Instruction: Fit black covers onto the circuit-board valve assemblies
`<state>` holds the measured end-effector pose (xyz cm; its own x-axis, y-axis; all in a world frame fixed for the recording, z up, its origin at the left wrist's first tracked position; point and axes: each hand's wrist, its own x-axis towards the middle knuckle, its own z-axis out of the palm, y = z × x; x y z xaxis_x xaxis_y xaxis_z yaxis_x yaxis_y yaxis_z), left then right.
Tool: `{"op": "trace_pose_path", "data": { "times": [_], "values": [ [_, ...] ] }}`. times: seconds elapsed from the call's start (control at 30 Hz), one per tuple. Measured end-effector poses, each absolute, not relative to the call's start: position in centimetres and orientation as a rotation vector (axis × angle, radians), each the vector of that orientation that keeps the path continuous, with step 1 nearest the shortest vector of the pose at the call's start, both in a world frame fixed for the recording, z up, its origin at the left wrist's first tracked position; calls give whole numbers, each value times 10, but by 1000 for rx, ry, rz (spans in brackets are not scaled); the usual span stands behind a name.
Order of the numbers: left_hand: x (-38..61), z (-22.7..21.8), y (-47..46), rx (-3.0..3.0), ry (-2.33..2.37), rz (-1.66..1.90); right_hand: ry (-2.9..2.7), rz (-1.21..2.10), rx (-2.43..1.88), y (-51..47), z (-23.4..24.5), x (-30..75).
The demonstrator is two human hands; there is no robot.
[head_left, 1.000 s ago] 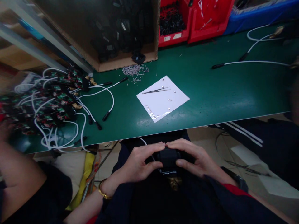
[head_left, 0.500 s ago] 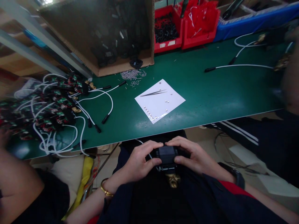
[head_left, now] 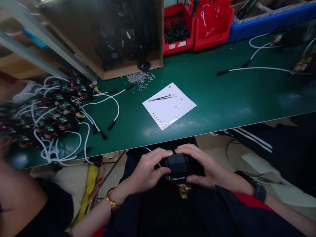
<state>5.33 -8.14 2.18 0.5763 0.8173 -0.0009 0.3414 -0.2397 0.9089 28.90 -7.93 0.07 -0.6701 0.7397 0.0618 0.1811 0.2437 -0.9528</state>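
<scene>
A: What did the fingers (head_left: 161,152) have?

B: L hand (head_left: 151,167) was half-curled on the L side of a black housing (head_left: 177,163), fingertips at the far edge, thumb nearer. R hand (head_left: 206,169) was open a bit wider round the R side, thumb by the near corner. Both had hold; cdn't tell how hard.

A: Where was it?

B: Over the lap, just off the table (head_left: 222,89) edge, brass fitting (head_left: 183,191) toward the body, white cable (head_left: 148,149) by the L hand.

A: Heavy?

B: Prob. moderate wt., w/ the brass pulling its end down. Casing looked stiff, maybe slick; cable prob. bendy & easily strained.

A: Best hold?

B: Both sides of the casing, I'd have said: thumbs near, fingertips far, clear of the cable.

A: Farther out?

B: White sheet (head_left: 168,110) on the table w/ tweezers (head_left: 163,97) & small shiny discs (head_left: 176,116). Beyond, loose metal pins (head_left: 137,78) by a cardboard box (head_left: 108,75). Cabled assemblies (head_left: 54,121) lay heaped far L.
</scene>
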Motion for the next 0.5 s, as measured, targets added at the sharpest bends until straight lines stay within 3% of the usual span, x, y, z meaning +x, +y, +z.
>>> {"op": "trace_pose_path", "data": {
  "times": [0.33, 0.5],
  "values": [
    [53, 22, -80, 1761, 934, 600, -2012, 1354, -830, -77, -4, 290],
    [55, 26, -81, 1737, 954, 595, -1863, 1573, -822, -79, 0, 287]
  ]
}}
